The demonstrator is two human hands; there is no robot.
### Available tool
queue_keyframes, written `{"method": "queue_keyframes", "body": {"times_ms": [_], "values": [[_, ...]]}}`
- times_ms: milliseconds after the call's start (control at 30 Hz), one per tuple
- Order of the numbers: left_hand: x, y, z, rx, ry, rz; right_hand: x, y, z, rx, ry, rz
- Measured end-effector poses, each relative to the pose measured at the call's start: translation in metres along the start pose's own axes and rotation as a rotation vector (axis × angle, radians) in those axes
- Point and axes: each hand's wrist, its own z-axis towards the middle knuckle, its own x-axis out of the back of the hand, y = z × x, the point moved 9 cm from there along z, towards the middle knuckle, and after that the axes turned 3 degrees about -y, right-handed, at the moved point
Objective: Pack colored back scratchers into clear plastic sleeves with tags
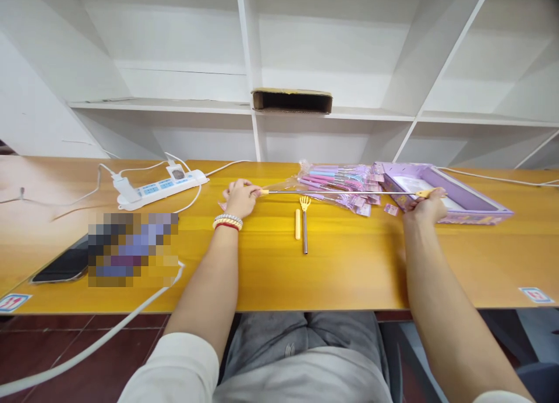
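Observation:
A long thin metal rod with yellow ends stretches level between my two hands. My left hand is closed on its yellow left end. At the other end, my right hand pinches the yellow piece, beside the purple box. Below the rod, a short metal rod with a yellow claw-shaped head lies on the table, and a yellow tube lies just left of it. Behind the long rod rests a clear bag of pink, purple and blue sticks with small tags.
An open purple box stands on the wooden table at the right. At the left are a white power strip with cables and a dark phone beside a blurred patch. White shelves behind hold a cardboard box.

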Motion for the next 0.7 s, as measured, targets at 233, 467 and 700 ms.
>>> {"method": "queue_keyframes", "body": {"times_ms": [233, 467, 700], "values": [[0.019, -0.036, -0.002, 0.145, 0.164, -0.081, 0.012, -0.006, 0.013, 0.089, 0.042, -0.057], [0.031, -0.045, 0.000, 0.151, 0.289, -0.126, 0.031, -0.013, 0.025, 0.052, 0.114, -0.074], [0.041, -0.037, 0.001, 0.233, 0.271, 0.128, 0.008, -0.035, 0.024, 0.166, -0.097, -0.219]]}}
